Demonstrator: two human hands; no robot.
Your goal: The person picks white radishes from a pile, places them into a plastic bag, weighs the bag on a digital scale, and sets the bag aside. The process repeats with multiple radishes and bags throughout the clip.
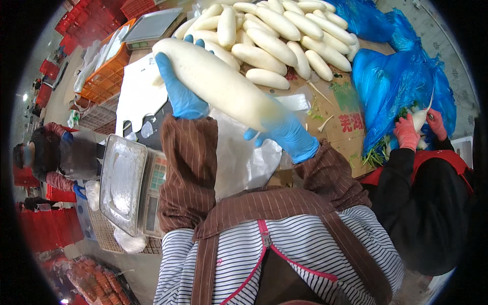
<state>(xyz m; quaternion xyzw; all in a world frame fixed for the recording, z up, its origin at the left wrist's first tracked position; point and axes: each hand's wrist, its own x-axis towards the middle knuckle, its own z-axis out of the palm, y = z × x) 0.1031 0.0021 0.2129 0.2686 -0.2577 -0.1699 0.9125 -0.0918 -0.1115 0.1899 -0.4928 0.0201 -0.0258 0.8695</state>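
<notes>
A large white daikon radish (213, 82) slants across the view, held up between my two blue-gloved hands. My left hand (182, 91) wraps its upper left end, thumb in front and fingertips showing behind. At the lower right end, which has a greenish tint, my right hand (291, 133) grips from beneath. Under the radish a translucent plastic bag (244, 156) lies on the work surface. Beyond my hands rises a pile of white daikon radishes (274, 45) on cardboard (339, 103).
Left of me stands a weighing scale with a metal pan (122, 185); white plastic bags (139, 89) hang by an orange crate (101, 82). At right, a co-worker's pink-gloved hands (408, 131) hold a radish beside blue plastic sheeting (396, 80). Another person (49, 156) stands far left.
</notes>
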